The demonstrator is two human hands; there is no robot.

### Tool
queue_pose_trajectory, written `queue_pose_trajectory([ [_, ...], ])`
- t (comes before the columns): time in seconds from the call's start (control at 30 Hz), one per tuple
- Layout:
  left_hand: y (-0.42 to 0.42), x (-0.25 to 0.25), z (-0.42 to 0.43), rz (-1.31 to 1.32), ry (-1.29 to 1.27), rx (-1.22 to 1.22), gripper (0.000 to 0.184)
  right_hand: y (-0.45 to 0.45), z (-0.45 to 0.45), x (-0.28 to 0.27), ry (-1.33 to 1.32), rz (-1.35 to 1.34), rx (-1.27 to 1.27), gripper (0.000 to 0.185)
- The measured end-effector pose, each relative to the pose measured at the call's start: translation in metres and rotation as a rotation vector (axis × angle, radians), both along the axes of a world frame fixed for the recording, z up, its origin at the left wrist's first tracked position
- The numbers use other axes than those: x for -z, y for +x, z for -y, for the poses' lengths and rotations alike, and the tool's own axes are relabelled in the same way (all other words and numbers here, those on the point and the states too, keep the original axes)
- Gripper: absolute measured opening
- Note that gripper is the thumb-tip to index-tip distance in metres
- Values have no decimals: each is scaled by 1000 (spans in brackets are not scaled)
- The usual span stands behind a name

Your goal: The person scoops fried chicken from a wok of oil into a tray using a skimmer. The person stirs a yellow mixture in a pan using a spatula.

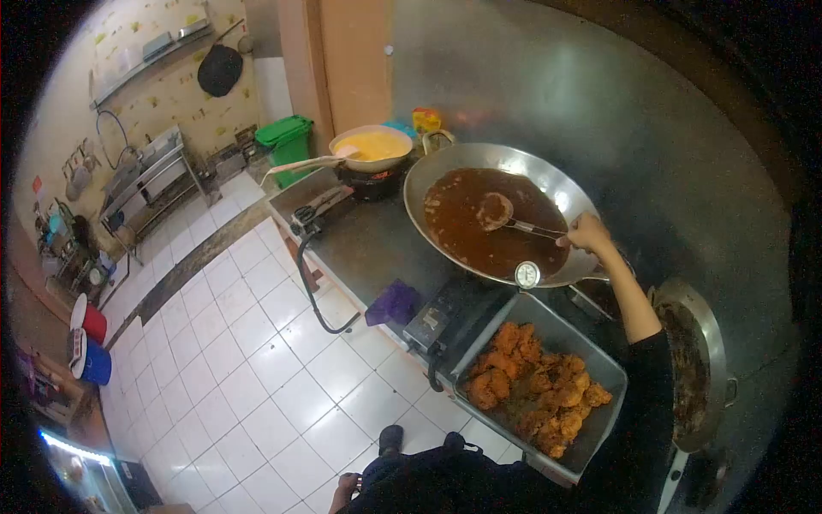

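My right hand (587, 235) is closed around the handle of a round wire skimmer (496, 212), which lies in the brown oil (462, 224) of a large wok (561, 184). A dial thermometer (527, 274) sits at the wok's near rim. Below the wok, a grey tub (606, 377) holds several pieces of fried chicken (556, 394). At the bottom edge, beside my dark clothing, my left hand (346, 488) shows with its fingers curled; what it holds, if anything, is too small to make out.
A pan (370, 149) of yellow liquid sits on a burner at the back left, its handle pointing left. A purple cloth (392, 304) lies at the counter edge by a black hose (310, 291). Another wok (712, 343) stands at the right. A green bin (287, 141) stands beyond.
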State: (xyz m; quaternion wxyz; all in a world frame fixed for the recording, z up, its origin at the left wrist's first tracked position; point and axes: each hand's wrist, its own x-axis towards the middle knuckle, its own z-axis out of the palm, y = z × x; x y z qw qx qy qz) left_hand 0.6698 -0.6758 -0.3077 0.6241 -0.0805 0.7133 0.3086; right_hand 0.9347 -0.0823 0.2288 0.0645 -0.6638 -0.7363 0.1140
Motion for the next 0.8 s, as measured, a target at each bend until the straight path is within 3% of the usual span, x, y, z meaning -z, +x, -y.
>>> queue_pose_trajectory([
  [0.13, 9, 0, 21, -156, -59, 96, 23, -12, -4, 10, 2, -46, -39, 29],
  [0.23, 12, 3, 31, -139, -44, 100, 23, -18, -12, 22, 69, -162, -245, 28],
  [0.3, 13, 5, 35, -134, -41, 103, 23, -29, -8, 18, -96, -250, -149, 30],
  [0.5, 11, 10, 34, -126, -25, 121, 23, -46, -1, 14, -149, -326, -79, 33],
  [0.8, -4, 12, 20, -117, 1, 167, 24, -37, 5, -8, -67, -500, 2, 33],
])
